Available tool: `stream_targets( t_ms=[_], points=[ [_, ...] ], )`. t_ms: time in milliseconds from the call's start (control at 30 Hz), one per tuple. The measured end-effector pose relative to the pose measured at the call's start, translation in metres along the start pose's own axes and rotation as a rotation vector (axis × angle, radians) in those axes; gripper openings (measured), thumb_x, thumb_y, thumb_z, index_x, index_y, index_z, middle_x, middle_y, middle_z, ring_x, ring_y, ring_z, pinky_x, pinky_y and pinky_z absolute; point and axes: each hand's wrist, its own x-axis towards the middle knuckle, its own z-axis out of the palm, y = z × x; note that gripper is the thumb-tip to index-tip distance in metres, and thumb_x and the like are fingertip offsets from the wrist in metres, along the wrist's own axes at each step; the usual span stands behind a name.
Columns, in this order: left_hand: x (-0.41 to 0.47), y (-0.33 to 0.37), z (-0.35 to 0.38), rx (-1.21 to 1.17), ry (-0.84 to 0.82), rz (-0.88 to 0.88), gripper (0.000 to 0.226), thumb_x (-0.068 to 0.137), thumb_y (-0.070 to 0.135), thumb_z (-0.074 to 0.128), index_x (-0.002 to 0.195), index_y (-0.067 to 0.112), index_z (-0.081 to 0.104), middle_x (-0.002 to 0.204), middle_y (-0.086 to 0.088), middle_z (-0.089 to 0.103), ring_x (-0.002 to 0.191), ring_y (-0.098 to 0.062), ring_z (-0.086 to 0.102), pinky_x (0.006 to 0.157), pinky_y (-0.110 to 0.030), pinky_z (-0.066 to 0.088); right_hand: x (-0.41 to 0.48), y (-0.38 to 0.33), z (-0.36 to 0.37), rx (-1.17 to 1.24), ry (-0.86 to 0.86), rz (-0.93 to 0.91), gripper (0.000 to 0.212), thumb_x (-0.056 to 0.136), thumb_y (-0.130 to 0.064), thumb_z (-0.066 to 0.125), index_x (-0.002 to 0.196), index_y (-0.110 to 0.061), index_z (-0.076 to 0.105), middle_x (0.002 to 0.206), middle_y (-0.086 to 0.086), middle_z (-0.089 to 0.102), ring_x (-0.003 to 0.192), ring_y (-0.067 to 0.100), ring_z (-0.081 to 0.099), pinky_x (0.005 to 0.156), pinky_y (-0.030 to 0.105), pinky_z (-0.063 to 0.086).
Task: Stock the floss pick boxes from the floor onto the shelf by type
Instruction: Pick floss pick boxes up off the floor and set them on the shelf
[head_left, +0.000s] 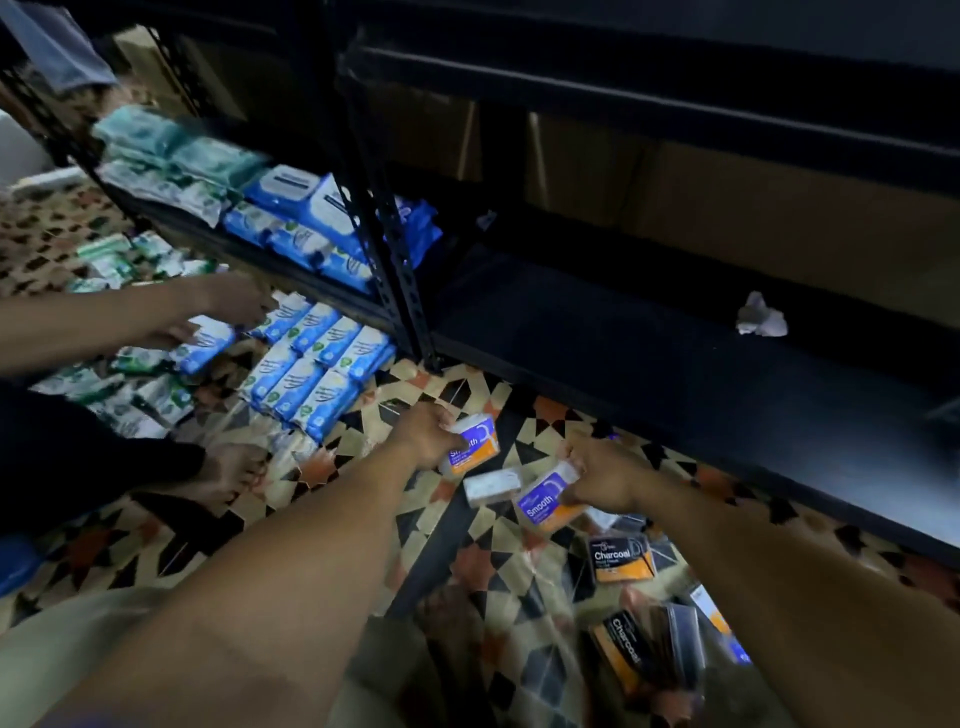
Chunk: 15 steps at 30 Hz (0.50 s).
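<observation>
My left hand (426, 434) grips one Smooth box (470, 444), my right hand (608, 475) grips a second Smooth box (545, 501), both low over the tiled floor (467, 571). Charcoal boxes (621, 558) lie on the floor by my right arm. The bottom shelf (623, 353) holds a crumpled paper (761, 317).

We count two Smooth boxes (470, 449) (545, 501), two Charcoal boxes (621, 558) (636, 649) and one white box (491, 486) with an unreadable label. On the shelf (623, 332) we count one crumpled paper (761, 316). We cannot class a further half-hidden box (714, 616).
</observation>
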Motion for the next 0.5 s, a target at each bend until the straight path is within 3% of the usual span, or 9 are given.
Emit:
stream_targets(
  t_ms=[167,333,500],
  points=[
    [0.016,-0.002,0.013,-0.039,0.014,-0.016,0.035,0.080,0.023,0.082,0.109,0.011,0.068,0.116,-0.009,0.068,0.106,-0.024,0.065,0.092,-0.033,0.052,0.014,0.021,0.026,0.171,-0.047,0.096,0.043,0.079,-0.018,0.079,0.111,-0.024,0.051,0.107,0.006,0.065,0.091,0.021,0.068,0.072,0.042,0.061],
    [0.022,-0.007,0.018,0.123,0.006,-0.077,0.044,0.092,0.019,0.060,0.135,0.011,0.057,0.141,-0.011,0.056,0.127,-0.027,0.054,0.106,-0.032,0.044,0.022,0.030,0.032,-0.018,-0.025,0.053,0.052,0.092,-0.021,0.062,0.141,-0.026,0.045,0.134,0.007,0.058,0.105,0.023,0.063,0.085,0.033,0.053],
    [0.018,-0.004,0.016,0.157,0.012,-0.071,0.044,0.093,0.024,0.061,0.134,0.011,0.056,0.139,-0.012,0.055,0.122,-0.029,0.056,0.101,-0.032,0.045,0.023,0.029,0.022,-0.059,0.031,0.054,0.050,0.094,-0.035,0.060,0.142,-0.026,0.048,0.140,0.003,0.056,0.119,0.021,0.057,0.096,0.033,0.048]
  ],
)
